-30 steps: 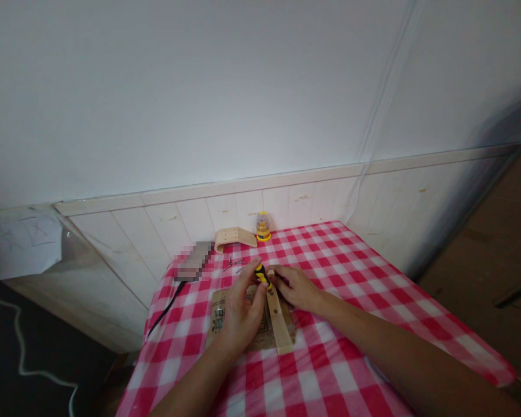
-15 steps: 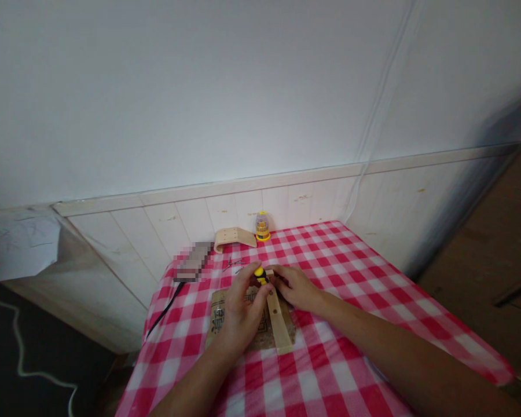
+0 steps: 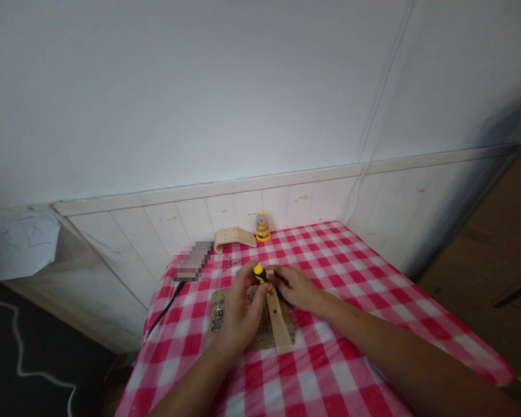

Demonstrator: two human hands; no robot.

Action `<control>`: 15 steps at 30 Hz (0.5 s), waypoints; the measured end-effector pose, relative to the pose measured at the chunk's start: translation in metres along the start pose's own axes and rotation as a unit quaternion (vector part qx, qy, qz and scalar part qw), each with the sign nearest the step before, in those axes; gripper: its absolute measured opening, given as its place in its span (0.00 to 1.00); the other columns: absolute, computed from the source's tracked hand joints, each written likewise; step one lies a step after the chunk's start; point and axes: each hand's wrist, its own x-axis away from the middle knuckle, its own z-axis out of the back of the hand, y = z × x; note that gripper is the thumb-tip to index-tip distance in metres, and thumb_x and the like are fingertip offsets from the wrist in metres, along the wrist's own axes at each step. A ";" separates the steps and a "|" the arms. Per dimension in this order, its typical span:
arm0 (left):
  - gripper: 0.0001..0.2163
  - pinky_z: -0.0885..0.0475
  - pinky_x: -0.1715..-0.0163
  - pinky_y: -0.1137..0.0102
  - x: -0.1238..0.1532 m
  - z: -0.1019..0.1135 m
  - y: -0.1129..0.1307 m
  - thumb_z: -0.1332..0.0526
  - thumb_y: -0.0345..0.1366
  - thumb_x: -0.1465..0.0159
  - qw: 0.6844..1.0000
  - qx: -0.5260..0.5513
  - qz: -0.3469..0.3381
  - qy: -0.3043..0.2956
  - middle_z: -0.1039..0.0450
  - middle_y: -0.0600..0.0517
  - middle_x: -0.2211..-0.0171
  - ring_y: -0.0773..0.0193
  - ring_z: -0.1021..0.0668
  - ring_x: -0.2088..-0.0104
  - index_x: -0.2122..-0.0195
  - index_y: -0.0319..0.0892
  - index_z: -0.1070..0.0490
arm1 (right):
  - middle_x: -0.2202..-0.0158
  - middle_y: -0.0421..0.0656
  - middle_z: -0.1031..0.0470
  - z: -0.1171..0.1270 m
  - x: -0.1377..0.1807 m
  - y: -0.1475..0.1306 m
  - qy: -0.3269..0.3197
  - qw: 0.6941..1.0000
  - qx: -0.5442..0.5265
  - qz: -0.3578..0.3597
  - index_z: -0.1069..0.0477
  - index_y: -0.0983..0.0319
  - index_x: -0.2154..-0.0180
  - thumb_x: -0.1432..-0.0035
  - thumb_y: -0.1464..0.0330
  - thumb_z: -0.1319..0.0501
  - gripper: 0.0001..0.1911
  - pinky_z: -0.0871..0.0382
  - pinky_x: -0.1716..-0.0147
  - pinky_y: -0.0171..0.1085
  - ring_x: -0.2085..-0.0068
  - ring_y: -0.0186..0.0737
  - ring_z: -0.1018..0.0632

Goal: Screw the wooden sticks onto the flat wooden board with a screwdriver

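Note:
A yellow and black screwdriver [image 3: 260, 273] is gripped by its handle in the fingers of my left hand [image 3: 242, 307]. It points down at the far part of a pale wooden piece [image 3: 278, 324] with dark holes or screws along it. My right hand [image 3: 296, 288] holds the far end of that wooden piece, its fingers bent around the right side. Under the piece lies a brown printed plastic packet [image 3: 219, 324]. The screwdriver's tip is too small to make out.
Beyond my hands stand a curved wooden part [image 3: 234, 236] and a clear-topped yellow bit case [image 3: 263, 227]. Small dark screws [image 3: 234, 264] lie nearer. At left is a blurred flat object [image 3: 194, 262] with a black strap [image 3: 165, 310]. A red checked cloth [image 3: 330, 347] covers the table against the wall.
The screwdriver's handle has tilted slightly to the left and more of its black part shows. My left fingers have shifted a little around it; my right hand stays in place.

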 end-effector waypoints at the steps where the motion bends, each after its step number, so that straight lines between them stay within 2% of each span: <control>1: 0.21 0.22 0.47 0.59 0.000 0.000 0.000 0.37 0.35 0.33 1.000 0.001 0.002 -0.001 0.24 0.45 0.45 0.56 0.18 0.49 0.38 0.48 0.35 | 0.62 0.47 0.16 0.000 0.000 0.000 0.000 1.000 -0.001 -0.001 0.23 0.62 0.51 0.30 0.68 0.45 0.14 0.27 0.66 0.36 0.64 0.43 0.17; 15: 0.24 0.23 0.45 0.58 0.001 0.002 -0.002 0.39 0.36 0.30 1.000 0.013 0.011 -0.027 0.24 0.44 0.43 0.55 0.18 0.47 0.34 0.50 0.40 | 0.61 0.48 0.16 -0.002 0.000 0.004 0.001 1.000 -0.005 0.000 0.23 0.62 0.48 0.31 0.70 0.45 0.15 0.27 0.64 0.38 0.63 0.45 0.17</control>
